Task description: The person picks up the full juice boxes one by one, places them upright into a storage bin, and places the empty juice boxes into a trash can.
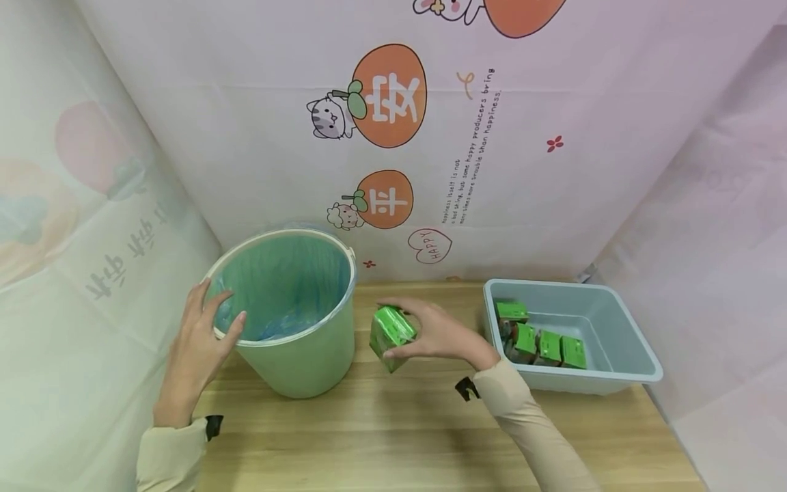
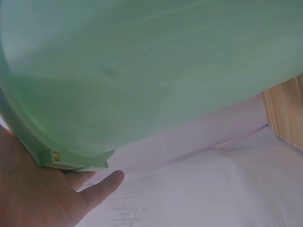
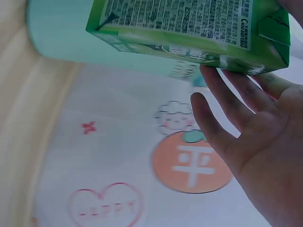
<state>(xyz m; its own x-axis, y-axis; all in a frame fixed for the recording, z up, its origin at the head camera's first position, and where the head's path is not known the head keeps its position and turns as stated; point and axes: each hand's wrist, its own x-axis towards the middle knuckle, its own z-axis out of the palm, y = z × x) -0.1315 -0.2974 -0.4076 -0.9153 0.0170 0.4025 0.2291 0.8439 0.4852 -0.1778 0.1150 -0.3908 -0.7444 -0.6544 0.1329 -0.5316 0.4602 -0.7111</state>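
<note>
My right hand (image 1: 439,333) grips a small green drink carton (image 1: 391,333) between thumb and fingers, tilted above the table just right of the bucket. In the right wrist view, the printed side of the carton (image 3: 175,21) shows, with several fingers along its lower edge. A pale green bucket (image 1: 307,372) with a thin bluish liner inside stands at the left. My left hand (image 1: 197,352) is at the bucket's left rim, fingers spread and loosely bent. The left wrist view has that hand (image 2: 42,198) against the rim, beside the handle bracket (image 2: 71,161).
At the right, a light blue plastic basin (image 1: 621,335) holds several green cartons (image 1: 547,347) along its left and front side. Both containers stand on a wooden table (image 1: 344,444). Printed white sheeting (image 1: 277,157) hangs behind and along both sides.
</note>
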